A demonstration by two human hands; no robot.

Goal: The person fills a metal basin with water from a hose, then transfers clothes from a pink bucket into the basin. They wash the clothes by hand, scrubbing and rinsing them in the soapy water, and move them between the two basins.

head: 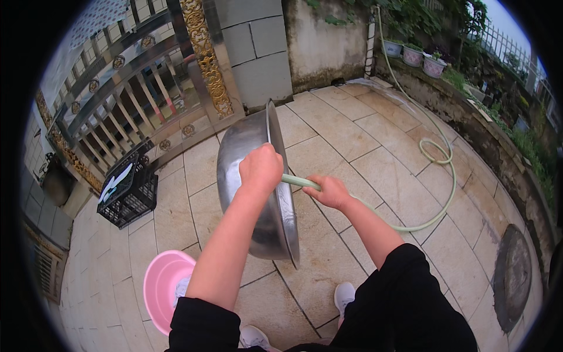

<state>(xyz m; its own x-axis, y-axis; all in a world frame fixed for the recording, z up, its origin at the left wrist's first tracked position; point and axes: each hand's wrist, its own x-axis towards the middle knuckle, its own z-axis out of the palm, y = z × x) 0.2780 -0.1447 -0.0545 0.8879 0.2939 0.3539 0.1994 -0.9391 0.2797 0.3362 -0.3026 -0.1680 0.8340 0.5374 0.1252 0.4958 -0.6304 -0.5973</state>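
A large metal basin (237, 145) is tipped up on its side, its opening facing right. My left hand (262, 167) is closed in a fist at the basin's near rim. In my right hand (329, 190) is a pale green hose (301, 181), gripped a short way from where it meets the left fist. The fist hides that end of the hose, and I cannot tell whether the left fingers touch it too. The visible strip of the basin's inner wall looks shiny.
A pink plastic basin (158, 286) with pale cloth in it stands at my left. Beyond it is a black plastic crate (132, 193) by a metal gate (132, 97). The hose loops across the paving at right. A round dark slab (512, 277) and potted plants (413, 56) are farther right.
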